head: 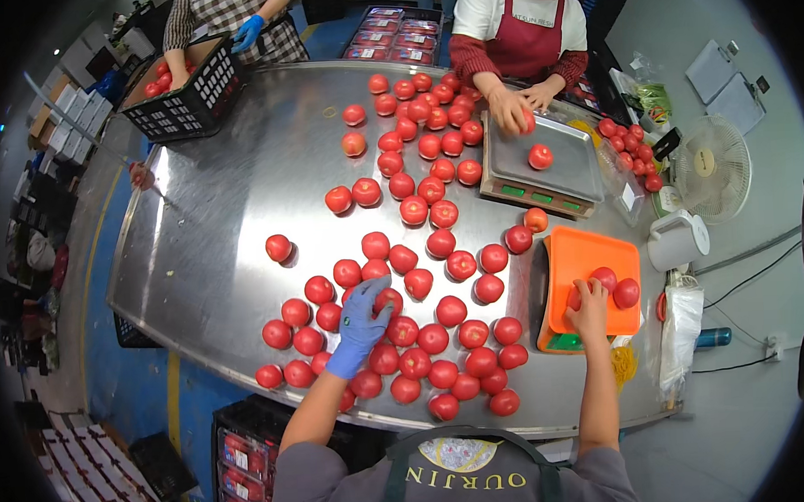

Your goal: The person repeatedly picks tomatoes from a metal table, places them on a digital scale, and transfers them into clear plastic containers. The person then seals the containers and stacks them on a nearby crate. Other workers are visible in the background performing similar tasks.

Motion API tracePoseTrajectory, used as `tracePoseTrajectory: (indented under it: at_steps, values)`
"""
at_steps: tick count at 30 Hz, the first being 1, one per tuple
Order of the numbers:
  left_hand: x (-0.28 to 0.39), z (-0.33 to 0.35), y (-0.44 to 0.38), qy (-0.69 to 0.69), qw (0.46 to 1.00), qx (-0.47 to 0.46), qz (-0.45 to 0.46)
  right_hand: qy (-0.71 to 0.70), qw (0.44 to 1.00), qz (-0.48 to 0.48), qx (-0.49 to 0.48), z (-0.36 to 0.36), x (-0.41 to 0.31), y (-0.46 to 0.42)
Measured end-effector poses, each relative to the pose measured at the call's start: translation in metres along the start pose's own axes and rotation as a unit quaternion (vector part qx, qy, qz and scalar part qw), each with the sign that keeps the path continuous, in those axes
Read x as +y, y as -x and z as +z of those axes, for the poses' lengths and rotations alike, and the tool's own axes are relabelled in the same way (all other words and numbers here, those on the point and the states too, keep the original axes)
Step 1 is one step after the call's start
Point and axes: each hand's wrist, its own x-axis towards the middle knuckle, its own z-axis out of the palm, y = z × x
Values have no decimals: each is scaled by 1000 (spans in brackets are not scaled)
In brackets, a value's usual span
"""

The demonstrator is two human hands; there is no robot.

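My left hand [363, 323], in a blue glove, reaches into the loose tomatoes on the steel table, its thumb and fingers curled around a red tomato [389, 301]. Other tomatoes lie close about it, and the glove hides some of them. Over the orange pan [590, 246] of a kitchen-type weighing scale [567, 342], my bare right hand [589, 308] grips a tomato [572, 300] that is partly hidden by the fingers. Two more tomatoes, one at the fingertips [604, 278] and one farther right [626, 293], rest on that pan.
Across the steel table [207, 259], a co-worker's hand [510, 109] holds a tomato over a second scale [547, 177]. Another person reaches into a black crate [186, 92]. A white jug [679, 240], a fan [711, 160], plastic bags [681, 333] and yellow ties [624, 366] line the right side.
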Motion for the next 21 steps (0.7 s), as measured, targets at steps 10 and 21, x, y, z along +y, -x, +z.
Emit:
tracePoseTrajectory:
  at_steps: [10, 21]
  values:
    - [-130, -22, -109, -35, 992, 99, -66, -244, 902, -232, -269, 13, -196, -10]
    - [-203, -75, -123, -221, 936, -275, 3, -217, 896, -291, -255, 77, -215, -100]
